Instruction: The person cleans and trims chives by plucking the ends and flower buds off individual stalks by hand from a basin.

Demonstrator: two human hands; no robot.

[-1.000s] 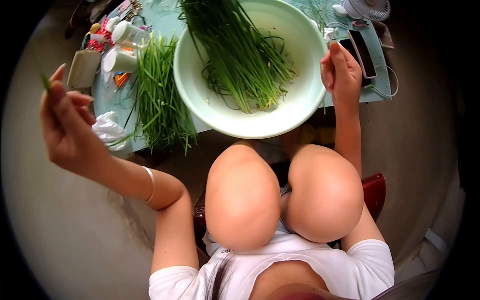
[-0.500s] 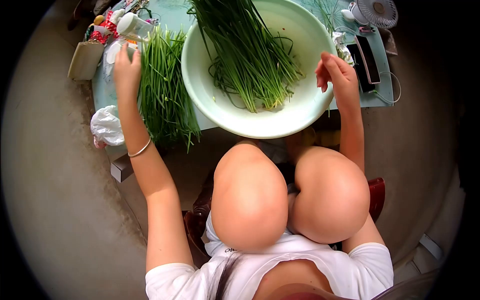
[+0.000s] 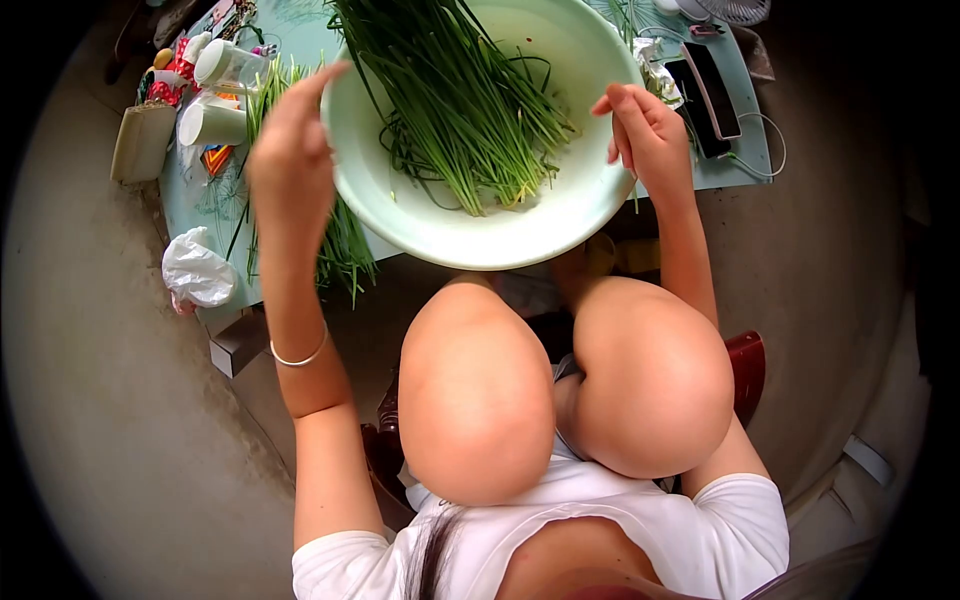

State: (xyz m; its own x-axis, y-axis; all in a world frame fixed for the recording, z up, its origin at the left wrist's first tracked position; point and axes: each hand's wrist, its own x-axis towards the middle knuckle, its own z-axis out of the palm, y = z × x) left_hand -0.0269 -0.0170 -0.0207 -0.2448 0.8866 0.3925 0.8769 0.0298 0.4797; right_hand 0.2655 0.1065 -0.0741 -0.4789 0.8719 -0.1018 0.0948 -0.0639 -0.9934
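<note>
My left hand (image 3: 292, 158) hovers over the pile of garlic chives (image 3: 345, 250) on the table, left of the basin. Its index finger stretches toward the basin rim; the other fingers bend and are slightly blurred, and nothing shows in them. My right hand (image 3: 650, 140) is by the right rim of the pale green basin (image 3: 470, 245), fingers loosely bent and apart, holding nothing visible. A large bunch of garlic chives (image 3: 470, 120) lies inside the basin, its pale cut ends pointing toward me. My left hand and forearm hide part of the pile beneath.
Left on the table (image 3: 195, 215) are a clear plastic cup (image 3: 228, 66), a white cup (image 3: 213, 122) and a crumpled white plastic bag (image 3: 198, 268). At the right lie a phone (image 3: 711, 90) with a white cable (image 3: 779, 150) and part of a small fan (image 3: 738, 8). My knees rise below the basin.
My left hand has moved right, from beside the cups to over the chive pile near the basin. My right hand stays by the rim. The whole view has shifted slightly.
</note>
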